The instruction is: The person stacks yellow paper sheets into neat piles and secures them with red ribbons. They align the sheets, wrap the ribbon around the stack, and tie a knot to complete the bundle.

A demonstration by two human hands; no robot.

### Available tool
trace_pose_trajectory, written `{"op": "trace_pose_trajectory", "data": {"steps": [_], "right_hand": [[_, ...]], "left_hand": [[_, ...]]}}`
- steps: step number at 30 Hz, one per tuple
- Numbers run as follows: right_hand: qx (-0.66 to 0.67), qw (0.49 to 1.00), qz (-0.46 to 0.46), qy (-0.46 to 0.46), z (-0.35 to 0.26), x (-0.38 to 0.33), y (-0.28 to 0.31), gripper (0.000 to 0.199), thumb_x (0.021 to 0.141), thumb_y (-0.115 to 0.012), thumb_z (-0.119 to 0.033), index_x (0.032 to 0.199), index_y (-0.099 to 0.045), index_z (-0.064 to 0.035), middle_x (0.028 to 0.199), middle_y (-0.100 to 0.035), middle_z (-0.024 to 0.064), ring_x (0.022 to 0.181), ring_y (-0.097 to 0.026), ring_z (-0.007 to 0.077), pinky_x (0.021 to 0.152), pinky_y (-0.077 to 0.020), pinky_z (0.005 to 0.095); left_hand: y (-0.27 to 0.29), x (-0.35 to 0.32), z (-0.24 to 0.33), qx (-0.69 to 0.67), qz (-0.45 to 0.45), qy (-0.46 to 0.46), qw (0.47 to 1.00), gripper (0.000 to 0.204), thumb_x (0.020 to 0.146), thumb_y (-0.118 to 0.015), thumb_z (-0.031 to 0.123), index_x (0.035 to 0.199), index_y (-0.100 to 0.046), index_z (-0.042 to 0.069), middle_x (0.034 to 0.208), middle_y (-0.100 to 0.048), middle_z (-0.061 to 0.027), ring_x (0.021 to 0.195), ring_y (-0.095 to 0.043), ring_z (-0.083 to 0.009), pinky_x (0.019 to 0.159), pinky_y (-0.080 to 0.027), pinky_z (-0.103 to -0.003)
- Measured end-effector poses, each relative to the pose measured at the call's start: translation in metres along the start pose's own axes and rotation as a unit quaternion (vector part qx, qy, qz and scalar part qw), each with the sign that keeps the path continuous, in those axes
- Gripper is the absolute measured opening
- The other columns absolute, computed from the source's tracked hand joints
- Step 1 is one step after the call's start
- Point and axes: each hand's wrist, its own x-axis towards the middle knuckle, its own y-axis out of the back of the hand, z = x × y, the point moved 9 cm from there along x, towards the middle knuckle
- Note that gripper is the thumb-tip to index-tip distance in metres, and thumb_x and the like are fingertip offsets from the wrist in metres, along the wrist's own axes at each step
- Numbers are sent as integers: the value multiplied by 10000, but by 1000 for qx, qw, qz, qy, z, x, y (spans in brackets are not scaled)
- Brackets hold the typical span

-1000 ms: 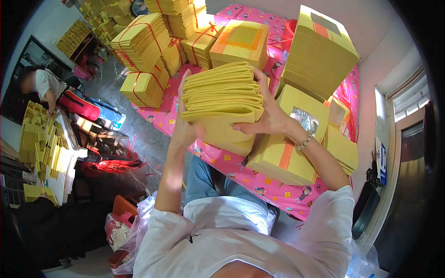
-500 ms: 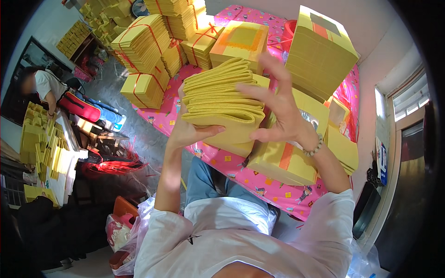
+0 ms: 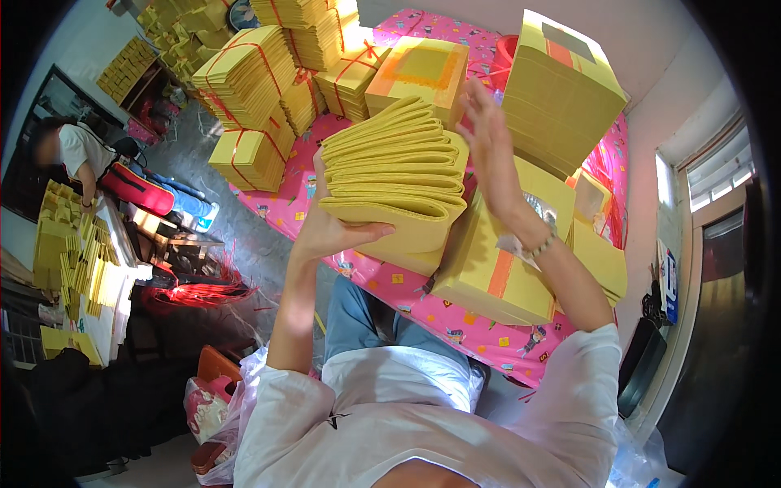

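We grip a thick stack of folded yellow sheets (image 3: pixel 390 179) with our left hand (image 3: pixel 325 232), its thumb across the near side. Our right hand (image 3: pixel 492 150), wearing a beaded bracelet (image 3: pixel 547 242), stands open just beside the stack's right end. Beyond, red-tied rectangular yellow stacks (image 3: pixel 244 77) stand on a pink patterned cloth (image 3: pixel 480 340); far left is a person in a white top (image 3: pixel 88 146).

A single head view looks steeply down from the wearer's brow, the left of two side-by-side fisheye lenses, over the white shirt (image 3: pixel 455 423). It faces the worktop (image 3: pixel 488 329), whose near edge slants across the middle and whose far edge lies toward the top. The left hand (image 3: pixel 313 236) and right hand (image 3: pixel 496 159) are close up; a second person (image 3: pixel 89 150), beyond the worktop's left edge, is well off.
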Motion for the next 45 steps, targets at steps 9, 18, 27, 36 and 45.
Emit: {"op": "trace_pose_trajectory", "data": {"steps": [9,18,27,36,45], "right_hand": [[219,944,-89,-231,28,-8,-52,707,943,-335,-605,1377,-370,-47,1299,-492,84,1143,-501,148,979,-410,299],[163,980,-40,-109,26,-16,-42,599,999,-281,-486,1403,-315,-44,1343,-438,83,1236,-413,163,1064,-305,321],[180,979,-46,-87,11,-27,-33,659,1006,-181,-477,1475,-132,-17,1498,-240,117,1378,-224,203,1141,-149,329],[195,976,-73,-68,-9,-31,-53,615,1012,-200,-474,1453,-193,-46,1456,-299,103,1339,-293,192,1118,-223,332],[168,980,-45,-91,-10,-30,-48,643,996,-199,-502,1428,-262,-30,1385,-393,97,1284,-376,185,1091,-277,333]], "left_hand": [[-2,1,-7,-4,37,-33,999,890,625,-852,66,1268,-240,16,1119,-553,-107,1031,-568,-190,881,-483,-313],[-4,0,-6,-44,46,-4,998,865,607,-862,84,1246,-285,7,1115,-549,-103,1014,-571,-191,875,-483,-313],[1,0,-13,14,50,-11,999,913,548,-894,155,1254,-336,2,1137,-538,-97,1072,-530,-213,952,-415,-346],[-5,5,-17,-3,48,-28,998,794,541,-886,142,1208,-472,25,1153,-571,-85,1101,-523,-208,970,-400,-340],[-5,5,-17,21,29,-21,999,699,544,-894,171,1145,-557,49,1096,-619,-47,1043,-549,-202,952,-395,-345]]}}
